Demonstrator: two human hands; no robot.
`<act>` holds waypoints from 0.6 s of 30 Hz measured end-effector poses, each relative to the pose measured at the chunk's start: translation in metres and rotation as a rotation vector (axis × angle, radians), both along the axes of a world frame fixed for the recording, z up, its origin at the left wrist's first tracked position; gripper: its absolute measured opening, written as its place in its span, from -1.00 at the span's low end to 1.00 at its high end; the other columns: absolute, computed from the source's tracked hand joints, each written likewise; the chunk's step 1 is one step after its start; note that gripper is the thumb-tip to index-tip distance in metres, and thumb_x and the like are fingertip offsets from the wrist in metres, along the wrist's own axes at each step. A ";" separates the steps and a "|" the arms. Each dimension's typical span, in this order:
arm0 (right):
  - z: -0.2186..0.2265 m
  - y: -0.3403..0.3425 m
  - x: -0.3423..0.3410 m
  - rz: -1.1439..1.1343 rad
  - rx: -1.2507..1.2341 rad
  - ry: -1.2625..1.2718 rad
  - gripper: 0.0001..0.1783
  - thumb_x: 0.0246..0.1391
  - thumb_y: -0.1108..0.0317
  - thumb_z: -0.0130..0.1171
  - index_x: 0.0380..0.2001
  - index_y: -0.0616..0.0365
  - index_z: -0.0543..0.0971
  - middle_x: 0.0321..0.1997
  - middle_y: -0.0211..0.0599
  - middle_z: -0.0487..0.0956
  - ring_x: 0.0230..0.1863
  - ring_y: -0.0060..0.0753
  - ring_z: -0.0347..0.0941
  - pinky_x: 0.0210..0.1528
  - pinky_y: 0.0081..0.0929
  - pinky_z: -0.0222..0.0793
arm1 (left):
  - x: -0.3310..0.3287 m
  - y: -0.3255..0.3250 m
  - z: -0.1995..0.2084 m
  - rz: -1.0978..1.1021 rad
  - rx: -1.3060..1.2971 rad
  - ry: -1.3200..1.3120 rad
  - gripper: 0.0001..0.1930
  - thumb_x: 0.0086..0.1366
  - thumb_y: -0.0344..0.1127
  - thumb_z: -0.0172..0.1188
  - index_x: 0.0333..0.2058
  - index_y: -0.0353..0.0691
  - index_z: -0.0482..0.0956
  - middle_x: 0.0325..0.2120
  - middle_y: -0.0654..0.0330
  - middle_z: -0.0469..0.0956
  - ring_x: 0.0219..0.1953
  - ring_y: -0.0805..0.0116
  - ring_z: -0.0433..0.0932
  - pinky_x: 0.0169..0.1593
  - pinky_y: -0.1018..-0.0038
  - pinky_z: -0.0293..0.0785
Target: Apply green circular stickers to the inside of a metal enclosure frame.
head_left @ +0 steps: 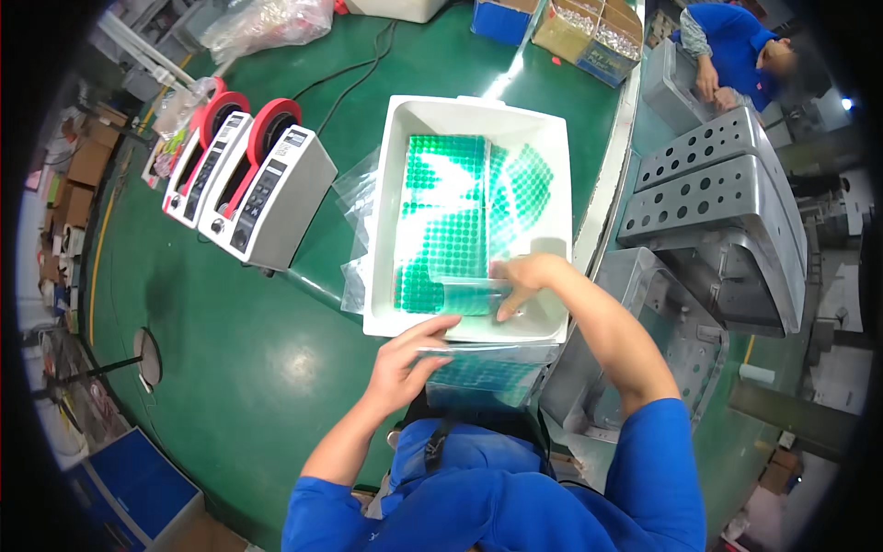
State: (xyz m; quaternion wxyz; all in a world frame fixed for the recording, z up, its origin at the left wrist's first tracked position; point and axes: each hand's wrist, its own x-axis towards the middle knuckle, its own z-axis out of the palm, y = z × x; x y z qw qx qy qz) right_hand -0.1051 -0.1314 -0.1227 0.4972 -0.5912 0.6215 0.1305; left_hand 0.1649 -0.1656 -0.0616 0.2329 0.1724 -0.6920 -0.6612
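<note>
A white plastic bin (375,267) stands in front of me, holding clear sheets with rows of round green dots (437,221). Inside it, near the front right corner, my right hand (533,276) closes its fingers at the edge of a clear, lifted green-dotted sheet (474,290). My left hand (405,363) is at the bin's front rim, thumb and fingers curled at the edge of a clear plastic bag (483,354). Green-tinted material shows through that bag, which hangs between the bin and my body. Glare and my fingers partly hide both grips.
Two tape dispensers (262,198) with red rolls stand left of the bin on a green table (248,359). Flat clear bags (357,281) lie beside the bin. Perforated metal housings (704,193) crowd the right, near a person in blue (727,46). Cardboard boxes (561,32) stand behind.
</note>
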 end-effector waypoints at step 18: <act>-0.081 -0.122 -0.055 -1.450 -0.600 -0.239 -0.46 -0.18 0.27 0.25 -0.18 0.43 0.36 -0.12 -0.02 0.44 -0.12 -0.36 0.39 -0.10 -0.43 0.31 | -0.118 -0.074 -0.090 -0.491 -0.231 -0.573 -0.75 0.04 -0.23 0.15 -0.45 -0.35 0.50 -0.03 -0.10 0.32 -0.05 -0.05 0.35 -0.01 0.29 0.29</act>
